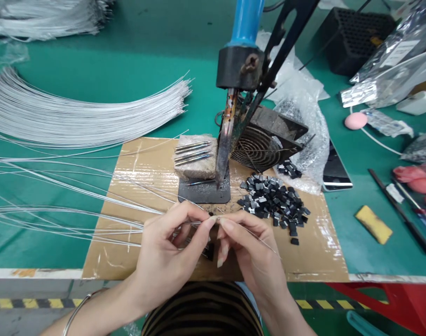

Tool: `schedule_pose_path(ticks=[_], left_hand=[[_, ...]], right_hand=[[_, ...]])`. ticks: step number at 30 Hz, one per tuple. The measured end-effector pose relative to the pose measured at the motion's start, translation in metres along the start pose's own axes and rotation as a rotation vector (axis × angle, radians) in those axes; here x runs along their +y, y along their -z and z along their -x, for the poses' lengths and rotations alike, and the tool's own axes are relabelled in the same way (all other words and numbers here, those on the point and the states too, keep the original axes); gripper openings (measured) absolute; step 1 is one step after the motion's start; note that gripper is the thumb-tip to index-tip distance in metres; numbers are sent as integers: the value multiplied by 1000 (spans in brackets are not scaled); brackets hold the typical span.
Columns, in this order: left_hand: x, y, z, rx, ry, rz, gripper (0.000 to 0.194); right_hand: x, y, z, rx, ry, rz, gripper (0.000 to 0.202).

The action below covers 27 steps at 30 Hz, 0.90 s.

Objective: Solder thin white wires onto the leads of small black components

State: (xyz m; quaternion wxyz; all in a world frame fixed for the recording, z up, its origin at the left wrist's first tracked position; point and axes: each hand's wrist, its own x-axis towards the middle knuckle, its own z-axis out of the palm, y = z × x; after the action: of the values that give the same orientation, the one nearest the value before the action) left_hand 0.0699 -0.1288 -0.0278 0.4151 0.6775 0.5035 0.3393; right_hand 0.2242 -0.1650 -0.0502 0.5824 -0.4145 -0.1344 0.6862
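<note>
Over the cardboard sheet [129, 196], my left hand [178, 242] and my right hand [251, 242] meet with their fingertips nearly touching. The left thumb and forefinger pinch a thin wire [194, 223]; several white wires [129, 198] trail off leftward behind this hand. Another fine wire [265, 243] is pinched in my right hand and runs out over its back. Whatever sits between the fingertips is too small to make out. A soldering iron [227, 126] points down just beyond them, above a dark metal plate [204, 193]. Small black connectors [272, 200] lie heaped right of my hands.
A pale block [195, 167] with metal tips on it stands beside the iron. Behind are a black fan [258, 147] and bubble wrap [304, 121]. A large bundle of white wires [94, 121] lies left. On the right are a yellow sponge [373, 225] and a black stick [402, 212].
</note>
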Motion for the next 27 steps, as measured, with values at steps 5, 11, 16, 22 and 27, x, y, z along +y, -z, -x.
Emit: schedule_pose_path(ticks=[5,11,16,22,27], left_hand=[[-1,1,0,-22,-5,-5,12],[2,-1,-2,-20,58,47,12],[2,-3,-2,-7,71,44,12],[-4,-7,3,13,50,58,9],[-8,-9,5,11,89,117,8]], right_hand=[[-6,0,-1,1,-41,24,12],[-4,0,0,2,-24,26,12],[-1,0,0,9,1,31,12],[8,-4,2,58,49,-33,9],[14,-13,5,113,54,-78,10]])
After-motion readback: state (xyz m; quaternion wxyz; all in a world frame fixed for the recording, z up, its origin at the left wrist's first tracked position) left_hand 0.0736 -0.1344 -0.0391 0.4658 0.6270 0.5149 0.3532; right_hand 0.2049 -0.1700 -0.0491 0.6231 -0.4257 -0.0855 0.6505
